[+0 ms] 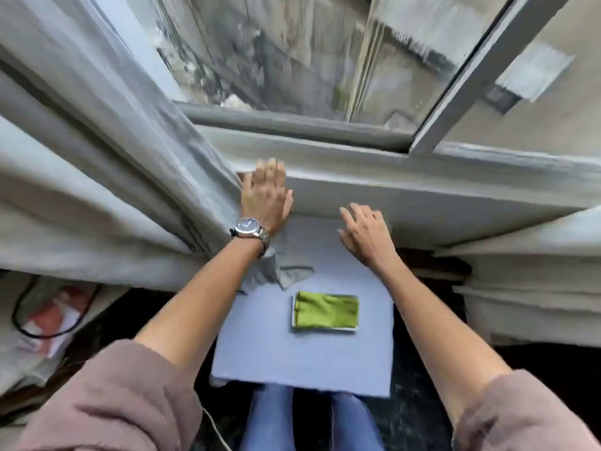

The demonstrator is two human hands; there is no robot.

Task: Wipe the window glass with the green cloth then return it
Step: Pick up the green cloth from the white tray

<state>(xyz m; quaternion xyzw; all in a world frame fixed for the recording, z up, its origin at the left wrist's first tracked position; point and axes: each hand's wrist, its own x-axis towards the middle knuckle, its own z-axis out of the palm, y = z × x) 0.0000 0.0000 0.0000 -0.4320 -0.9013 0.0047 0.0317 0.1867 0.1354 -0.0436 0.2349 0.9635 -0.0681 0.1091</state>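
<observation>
A folded green cloth [326, 310] lies on a small white tray [294, 315] on a pale blue surface [276, 359] in front of me. My left hand [265, 195], with a wristwatch, rests flat against the grey window sill [422, 190] beside the curtain, fingers spread, holding nothing. Empty too, my right hand [366, 234] hovers open just below the sill, above the far end of the blue surface. Both hands are well beyond the cloth. The window glass [292, 53] is above the sill, dirty and streaked.
Grey curtains hang at the left [97, 157] and bunch at the right [527, 271]. A grey window frame bar [471, 76] runs diagonally at the right. A black cable and a bag [48, 317] lie on the floor at the left.
</observation>
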